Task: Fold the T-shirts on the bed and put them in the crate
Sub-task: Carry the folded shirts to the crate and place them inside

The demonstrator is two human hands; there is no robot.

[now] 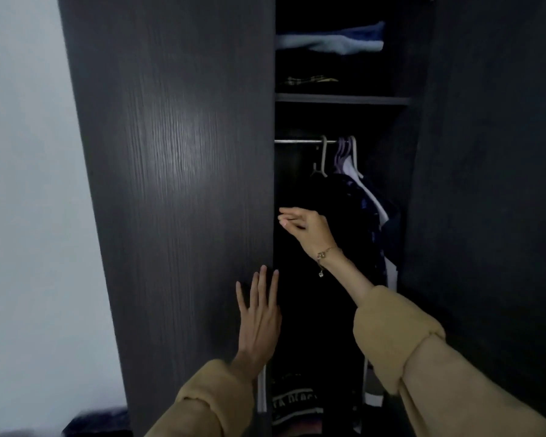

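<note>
T-shirts, bed and crate all lie outside this view, which faces into a dark wardrobe. Largest is the dark wood-grain wardrobe door [177, 184], filling the left-centre of the view with a pale sheen across its grain, its right edge standing beside the open interior. Left of it is a plain pale wall [22, 184]. On the far right a second dark panel [492, 184] frames the opening. Inside, a shelf [341, 98] crosses the upper part; above it rest folded blue fabric [331, 42] and, lower, a darker folded piece with a yellowish pattern [309, 79]. Below the shelf a metal rail [297, 141] carries several hangers [347, 152], from which dark and white garments [360, 209] hang on the right side of the compartment. At the wardrobe's bottom lies dark cloth with pale lettering [293, 402], too dim to read. Both arms wear mustard-yellow sleeves [401, 342]. The left hand [259, 316] lies flat against the door near its right edge, fingers straight and spread, released and grasping nothing. The right hand [306, 228] is raised inside the opening just beside the door edge, in front of the hanging clothes, its fingers extended toward the left with some bent inward; whether they pinch anything I cannot tell. A thin gold bracelet [323, 255] with a small charm hangs at the right wrist.
</note>
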